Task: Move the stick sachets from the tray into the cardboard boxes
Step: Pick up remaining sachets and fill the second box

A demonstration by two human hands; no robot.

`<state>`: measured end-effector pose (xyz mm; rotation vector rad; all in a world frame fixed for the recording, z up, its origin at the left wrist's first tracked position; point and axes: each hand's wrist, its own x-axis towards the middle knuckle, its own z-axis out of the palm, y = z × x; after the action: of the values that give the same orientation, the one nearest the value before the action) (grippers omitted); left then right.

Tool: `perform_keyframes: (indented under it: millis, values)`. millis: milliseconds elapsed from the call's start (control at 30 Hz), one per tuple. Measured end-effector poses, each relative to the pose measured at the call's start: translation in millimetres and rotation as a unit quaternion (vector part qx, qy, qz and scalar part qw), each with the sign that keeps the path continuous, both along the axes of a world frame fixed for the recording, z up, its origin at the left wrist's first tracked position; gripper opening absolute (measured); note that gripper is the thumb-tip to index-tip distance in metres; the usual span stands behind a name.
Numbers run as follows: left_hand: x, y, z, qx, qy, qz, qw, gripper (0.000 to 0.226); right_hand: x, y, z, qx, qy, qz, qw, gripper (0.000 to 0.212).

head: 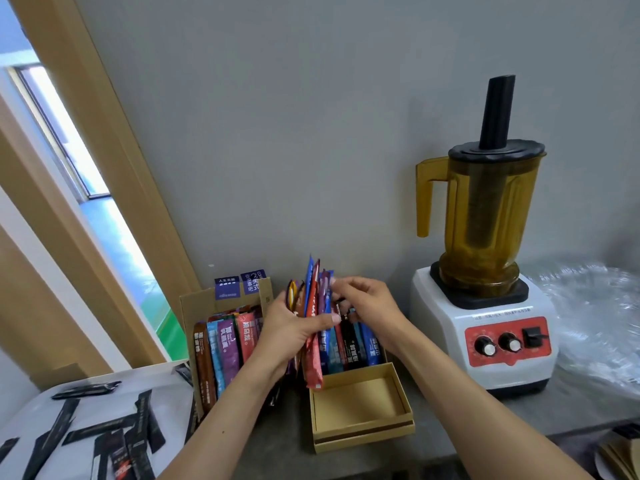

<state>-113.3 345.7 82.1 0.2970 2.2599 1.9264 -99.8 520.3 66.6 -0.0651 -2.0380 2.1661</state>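
Observation:
My left hand [291,336] grips an upright fan of coloured stick sachets [313,303] above the gap between two cardboard boxes. My right hand [367,303] pinches the top edge of one sachet in that bunch. The left box [194,306] holds a row of brown, blue, purple and red sachets standing on end. The right box [367,426] has several blue and dark sachets at its back and a bare front section. A white tray [38,410] at the lower left carries several black sachets [59,431] lying flat.
A blender [485,271] with an amber jug on a white and red base stands right of the boxes against the grey wall. Clear plastic wrap [595,323] lies at the far right. A wooden window frame [86,168] runs along the left.

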Motion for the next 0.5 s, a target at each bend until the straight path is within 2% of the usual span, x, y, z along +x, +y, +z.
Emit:
perform_keyframes:
  millis: [100, 333, 500]
  values:
    - [-0.5, 1.8, -2.4, -0.006, -0.014, -0.012, 1.0, 0.06, -2.8, 3.3, 3.1, 0.024, -0.016, -0.015, 0.999, 0.019]
    - [4.0, 1.2, 1.3, 0.037, -0.04, 0.007, 0.998, 0.034, -2.7, 16.2, -0.4, -0.072, -0.023, -0.11, 0.991, 0.024]
    - [4.7, 0.4, 9.0, 0.063, -0.017, 0.05, 0.997, 0.025, 0.2, 22.7, -4.5, -0.082, -0.018, -0.091, 0.992, 0.019]
